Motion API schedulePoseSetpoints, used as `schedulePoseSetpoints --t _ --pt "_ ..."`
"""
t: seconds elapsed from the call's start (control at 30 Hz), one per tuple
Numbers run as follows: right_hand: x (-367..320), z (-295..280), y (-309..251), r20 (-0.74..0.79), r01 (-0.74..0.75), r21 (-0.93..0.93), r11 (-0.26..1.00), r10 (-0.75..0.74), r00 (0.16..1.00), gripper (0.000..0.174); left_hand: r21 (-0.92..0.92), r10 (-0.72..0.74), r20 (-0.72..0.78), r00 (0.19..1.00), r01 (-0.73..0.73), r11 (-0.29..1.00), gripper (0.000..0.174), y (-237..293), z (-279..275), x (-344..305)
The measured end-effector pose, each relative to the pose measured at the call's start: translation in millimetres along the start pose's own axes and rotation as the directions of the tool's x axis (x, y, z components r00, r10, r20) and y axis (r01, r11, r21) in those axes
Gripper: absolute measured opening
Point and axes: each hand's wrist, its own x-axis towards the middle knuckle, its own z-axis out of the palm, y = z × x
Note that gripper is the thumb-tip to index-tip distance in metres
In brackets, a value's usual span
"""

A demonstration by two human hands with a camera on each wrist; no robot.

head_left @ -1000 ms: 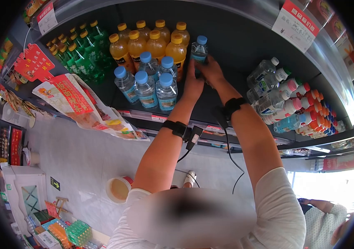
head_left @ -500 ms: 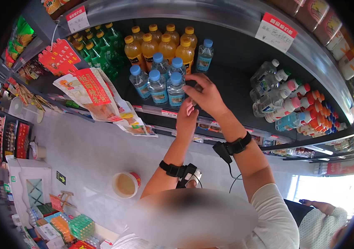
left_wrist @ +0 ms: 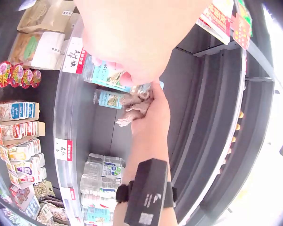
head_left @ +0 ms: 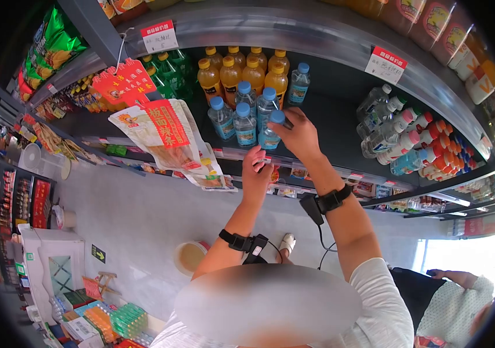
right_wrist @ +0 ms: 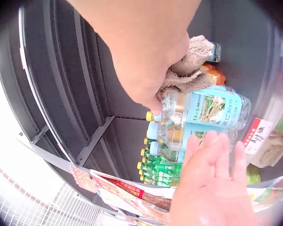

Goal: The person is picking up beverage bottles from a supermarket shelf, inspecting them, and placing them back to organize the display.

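My right hand [head_left: 297, 137] grips a blue-capped clear bottle [head_left: 269, 138] near its top, at the front edge of the shelf. A crumpled grey-brown cloth [right_wrist: 188, 70] is bunched in that hand, against the bottle's neck. Just below, my left hand [head_left: 257, 177] has its fingers extended; its fingertips [right_wrist: 220, 140] come right at the bottle's blue label in the right wrist view. Several matching bottles [head_left: 244, 124] stand close to the left and behind. One more blue-capped bottle [head_left: 299, 84] stands farther back, beside the orange drinks.
Orange drink bottles [head_left: 228, 78] with yellow caps stand in rows behind, green bottles [head_left: 172, 75] to their left. Assorted bottles [head_left: 395, 124] fill the shelf's right side. A hanging snack bag [head_left: 157, 133] juts out at the front left. A bucket [head_left: 192, 258] stands on the floor.
Both hands have left the rear blue-capped bottle and come forward. My right hand has taken hold of the front right bottle, now slightly nearer the edge. The head view has shifted.
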Motion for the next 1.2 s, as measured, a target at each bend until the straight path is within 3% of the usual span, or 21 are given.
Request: schedulePoseSetpoints --t 0.07,0.17,0.27,0.3,0.37,0.43,0.47,0.5,0.57,0.6,0.67,0.7,0.73,0.77,0.9,1.0,1.03,1.13,1.2 --pt "-11.6 -8.9 -1.0 -0.026 -0.088 0.156 0.984 0.093 0.995 0.037 0.118 0.086 -0.016 0.996 -0.083 0.99 0.07 7.2 -5.0 1.2" --pt "-28.3 -38.8 -20.9 -0.042 -0.058 0.298 0.953 0.074 0.996 0.031 0.34 0.263 0.101 0.96 -0.281 0.897 0.085 29.8 -8.1 7.1" --pt "-43.9 -63.7 -37.0 0.072 -0.114 0.418 0.901 0.092 0.993 0.029 0.222 0.169 0.403 0.9 -0.275 0.936 0.094 58.4 -4.3 14.1" --pt "-47.9 -68.2 -39.2 0.066 -0.103 0.423 0.9 0.083 0.994 0.029 0.229 -0.088 0.423 0.902 -0.012 0.973 0.091 98.7 -0.1 1.5" --pt "-55.5 -72.8 -41.3 0.056 -0.082 0.436 0.896 0.063 0.996 0.029 0.305 -0.035 0.413 0.91 -0.102 0.947 0.088 97.8 1.3 -2.6" --pt "-64.6 -82.5 -36.0 0.216 -0.418 0.698 0.581 0.386 0.897 0.035 0.309 -0.007 0.392 0.92 -0.124 0.943 0.085 88.5 2.1 -4.4" --pt "-70.1 -86.9 -36.7 0.203 -0.417 0.802 0.428 0.46 0.864 0.038 0.274 -0.012 0.374 0.927 -0.099 0.957 0.084 78.5 3.8 -6.0" --pt "-74.5 -92.0 -39.7 0.19 -0.376 0.887 0.267 0.531 0.826 0.042 0.232 -0.015 0.37 0.929 -0.077 0.97 0.083 81.8 8.9 -8.1" --pt "-79.0 -93.1 -47.5 -0.055 -0.017 0.994 0.111 0.606 0.793 0.048 0.235 -0.085 0.401 0.912 -0.012 0.972 0.081 86.2 13.8 -12.2" --pt "-81.7 -89.6 -56.2 -0.157 -0.011 0.959 0.284 0.562 0.812 0.051 0.238 -0.119 0.414 0.903 0.019 0.971 0.081 90.7 16.4 -13.5" --pt "-84.6 -76.2 -77.8 -0.33 0.014 0.802 0.597 0.423 0.844 0.059 0.19 -0.027 0.423 0.906 -0.06 0.98 0.082 70.5 25.1 -15.9" --pt "-81.7 -53.9 -58.5 -0.475 0.12 0.248 0.961 0.013 0.88 0.061 0.165 0.021 0.424 0.905 -0.1 0.981 0.083 62.0 29.8 -17.8" --pt "-81.7 -46.3 -71.6 -0.348 0.102 -0.021 0.995 -0.103 0.932 0.067 0.213 0.053 0.408 0.911 -0.151 0.965 0.083 60.8 33.5 -20.2" --pt "-86.7 -47.6 -84.4 -0.347 0.053 -0.193 0.98 -0.119 0.93 0.071 0.261 0.085 0.393 0.916 -0.199 0.945 0.083 59.5 36.3 -22.5" --pt "-83.7 -58.0 -74.1 -0.372 -0.115 0.153 0.982 0.165 0.913 0.072 0.291 0.047 0.426 0.904 -0.186 0.938 0.081 82.8 34.9 -31.7" --pt "-79.6 -85.2 -62.2 -0.06 -0.269 0.581 0.768 0.37 0.927 0.07 0.245 -0.098 0.512 0.853 -0.036 0.969 0.076 90.0 37.0 -32.7" --pt "-79.8 -88.4 -57.4 -0.058 -0.252 0.62 0.743 0.364 0.93 0.063 0.225 -0.147 0.543 0.827 0.026 0.974 0.074 93.8 38.1 -33.0" --pt "-83.9 -102.0 -55.4 0.138 -0.271 0.844 0.463 0.301 0.944 0.059 0.107 -0.297 0.664 0.686 0.306 0.946 0.071 110.6 35.2 -35.3" --pt "-85.2 -108.1 -54.6 0.22 -0.283 0.899 0.336 0.213 0.952 0.06 -0.003 -0.294 0.811 0.505 0.506 0.862 0.07 102.9 29.8 -34.2"
